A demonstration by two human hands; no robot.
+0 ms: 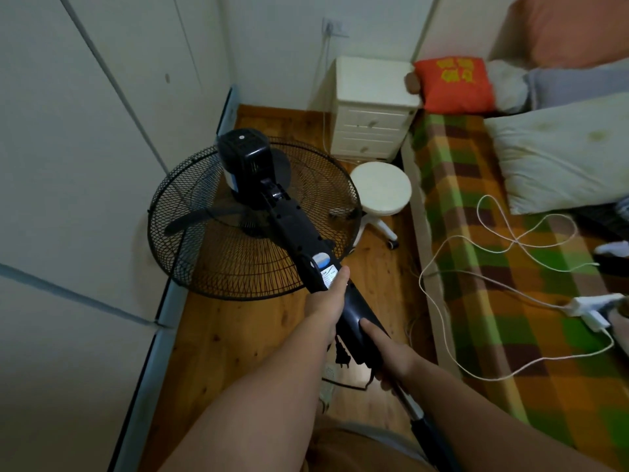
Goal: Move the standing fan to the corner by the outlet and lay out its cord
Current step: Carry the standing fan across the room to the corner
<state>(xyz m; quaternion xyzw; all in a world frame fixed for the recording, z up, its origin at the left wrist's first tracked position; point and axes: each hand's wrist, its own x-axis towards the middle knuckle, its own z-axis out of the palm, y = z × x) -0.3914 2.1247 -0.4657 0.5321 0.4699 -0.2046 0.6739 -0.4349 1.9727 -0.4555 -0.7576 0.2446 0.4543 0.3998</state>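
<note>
Far left of frame: white wardrobe doors (pixel 68 165) ran down the side. Center-left, the standing fan (pixel 252 216) was tipped fwd, w/ black grille & motor housing over the wood floor (pixel 238 335) and the grille edge near the wardrobe base. Left hand (pixel 326 298) was wrapped round the fan's control column by the white label, thumb on top. Just below, the fan's black plug (pixel 342 356) dangled & its cord (pixel 347 384) looped under the column. Right hand (pixel 391 359) gripped the column lower down, bottom center, near the metal pole. Upper center: wall outlet (pixel 335 27) w/ a white wire running down, above a white nightstand (pixel 371 107); round stool (pixel 381 192) just in front of it. Right: bed (pixel 459 165) w/ plaid blanket, white cable (pixel 517 238) looped on it, power strip (pixel 589 304) at right edge.
</note>
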